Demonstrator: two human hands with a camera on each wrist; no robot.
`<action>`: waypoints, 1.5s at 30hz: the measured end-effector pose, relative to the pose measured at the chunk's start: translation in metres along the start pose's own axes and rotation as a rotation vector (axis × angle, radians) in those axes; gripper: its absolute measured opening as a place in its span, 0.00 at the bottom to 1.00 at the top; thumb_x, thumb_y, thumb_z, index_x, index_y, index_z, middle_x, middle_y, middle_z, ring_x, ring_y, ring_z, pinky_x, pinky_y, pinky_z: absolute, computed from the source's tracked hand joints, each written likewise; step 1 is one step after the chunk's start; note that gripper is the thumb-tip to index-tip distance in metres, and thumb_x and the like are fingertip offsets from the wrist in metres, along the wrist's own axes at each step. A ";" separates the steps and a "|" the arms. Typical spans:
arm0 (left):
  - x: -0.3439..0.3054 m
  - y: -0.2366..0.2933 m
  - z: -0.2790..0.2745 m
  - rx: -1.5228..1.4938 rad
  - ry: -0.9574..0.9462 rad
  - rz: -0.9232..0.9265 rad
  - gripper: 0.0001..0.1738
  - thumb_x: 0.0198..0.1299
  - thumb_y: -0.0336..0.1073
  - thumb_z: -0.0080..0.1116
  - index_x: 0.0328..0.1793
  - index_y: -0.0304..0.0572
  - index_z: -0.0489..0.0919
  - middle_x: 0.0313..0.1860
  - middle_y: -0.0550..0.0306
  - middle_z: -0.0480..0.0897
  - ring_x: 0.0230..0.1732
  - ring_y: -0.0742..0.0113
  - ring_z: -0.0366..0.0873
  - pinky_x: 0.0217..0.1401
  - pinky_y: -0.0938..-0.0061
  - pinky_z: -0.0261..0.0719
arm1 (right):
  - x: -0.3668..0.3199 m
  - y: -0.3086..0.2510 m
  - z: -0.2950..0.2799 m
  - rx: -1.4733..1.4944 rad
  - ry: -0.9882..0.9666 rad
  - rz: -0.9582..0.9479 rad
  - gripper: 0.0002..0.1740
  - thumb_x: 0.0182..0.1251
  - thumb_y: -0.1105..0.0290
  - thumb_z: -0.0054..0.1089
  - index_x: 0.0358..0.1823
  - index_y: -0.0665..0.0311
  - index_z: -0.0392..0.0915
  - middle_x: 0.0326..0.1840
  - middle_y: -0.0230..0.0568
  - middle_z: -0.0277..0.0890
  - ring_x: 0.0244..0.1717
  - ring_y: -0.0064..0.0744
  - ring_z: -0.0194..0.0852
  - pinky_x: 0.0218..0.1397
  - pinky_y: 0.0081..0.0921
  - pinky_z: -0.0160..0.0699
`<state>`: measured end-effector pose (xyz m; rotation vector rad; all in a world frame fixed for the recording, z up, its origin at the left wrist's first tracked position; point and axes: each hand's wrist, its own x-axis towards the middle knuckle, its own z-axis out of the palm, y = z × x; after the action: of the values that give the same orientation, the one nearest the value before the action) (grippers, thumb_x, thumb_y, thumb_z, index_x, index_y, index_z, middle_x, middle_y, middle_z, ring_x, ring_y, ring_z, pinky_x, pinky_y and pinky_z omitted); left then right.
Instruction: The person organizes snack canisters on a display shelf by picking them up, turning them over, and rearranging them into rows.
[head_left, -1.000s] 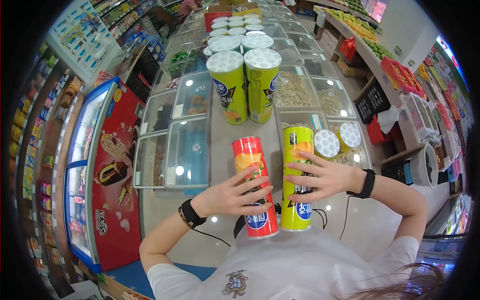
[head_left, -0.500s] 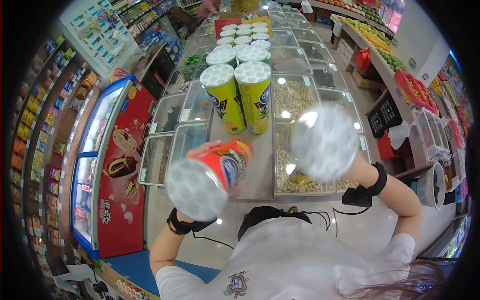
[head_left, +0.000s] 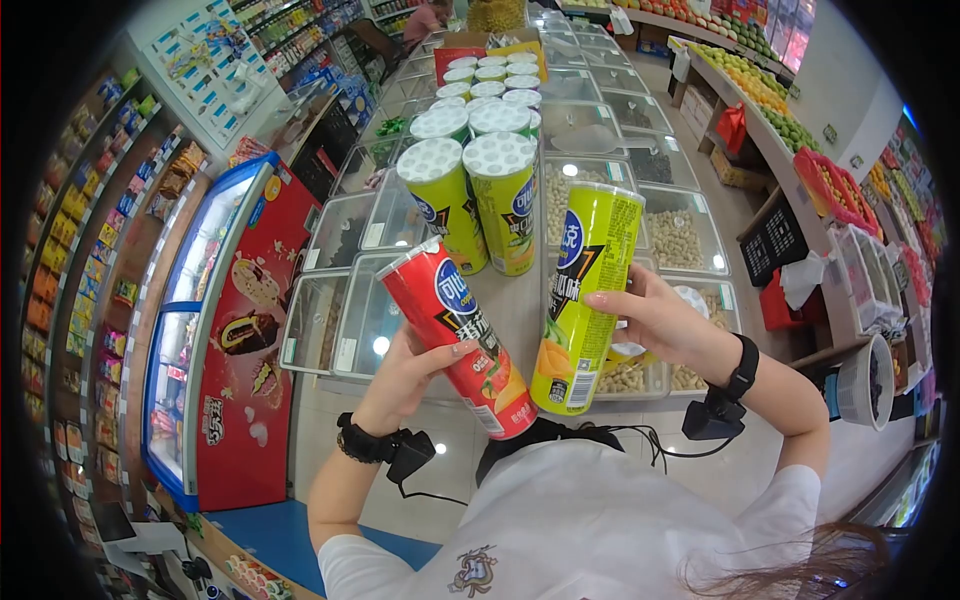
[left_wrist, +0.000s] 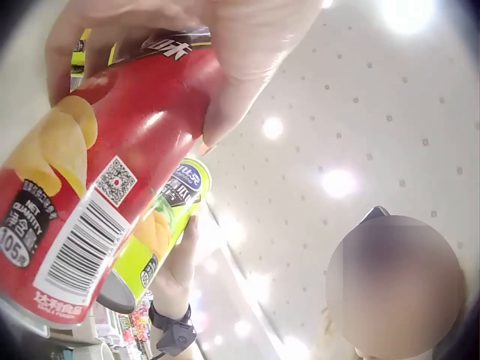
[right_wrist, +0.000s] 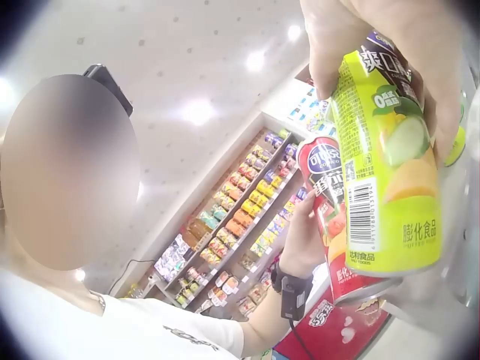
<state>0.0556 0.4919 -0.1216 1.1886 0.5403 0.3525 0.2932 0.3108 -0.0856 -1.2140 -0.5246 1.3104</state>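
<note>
In the head view my left hand [head_left: 408, 375] grips a red chip can [head_left: 462, 340], its thumb across the label. My right hand [head_left: 660, 312] holds a yellow-green chip can [head_left: 588, 300], thumb on the front and fingers behind. Both cans are raised off the counter with their labels up, and their lower ends come close together near my shirt. The left wrist view shows the barcode [left_wrist: 81, 247] on the red can. In the right wrist view, fingers wrap the upper part of the green can, whose cucumber picture [right_wrist: 406, 139] faces that camera.
Two tall green cans [head_left: 500, 210] with white dotted lids stand ahead on the counter [head_left: 505, 300], with rows of more cans behind. Clear-lidded bins [head_left: 680, 240] of dry goods flank them. A red freezer [head_left: 250, 350] stands at left, fruit shelves [head_left: 745, 90] at right.
Both cans have swung round: first upside down under my hands, then lids toward the camera, now tilted with upright lettering. Each hand keeps hold of its can.
</note>
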 end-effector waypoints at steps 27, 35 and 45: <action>-0.007 0.079 0.044 0.201 -0.094 0.224 0.37 0.48 0.27 0.73 0.64 0.37 0.67 0.54 0.55 0.80 0.56 0.66 0.78 0.62 0.66 0.74 | -0.026 -0.060 -0.019 -0.162 0.046 -0.337 0.30 0.58 0.70 0.70 0.61 0.63 0.67 0.55 0.37 0.75 0.54 0.28 0.77 0.54 0.33 0.80; 0.063 0.094 0.118 0.368 -0.201 0.442 0.40 0.45 0.30 0.75 0.64 0.36 0.66 0.55 0.54 0.78 0.56 0.67 0.77 0.61 0.68 0.74 | -0.032 -0.111 -0.103 -0.329 0.245 -0.581 0.30 0.58 0.67 0.70 0.59 0.66 0.67 0.54 0.40 0.74 0.57 0.32 0.74 0.59 0.40 0.76; 0.168 0.026 0.156 0.443 -0.110 0.357 0.51 0.37 0.29 0.79 0.68 0.39 0.60 0.61 0.52 0.74 0.62 0.62 0.72 0.66 0.63 0.70 | 0.026 -0.047 -0.196 -0.384 0.182 -0.564 0.42 0.48 0.73 0.74 0.64 0.66 0.59 0.57 0.42 0.73 0.57 0.32 0.73 0.62 0.32 0.71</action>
<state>0.2834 0.4688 -0.0904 1.7312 0.3141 0.4825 0.4892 0.2710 -0.1218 -1.3489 -0.9350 0.6295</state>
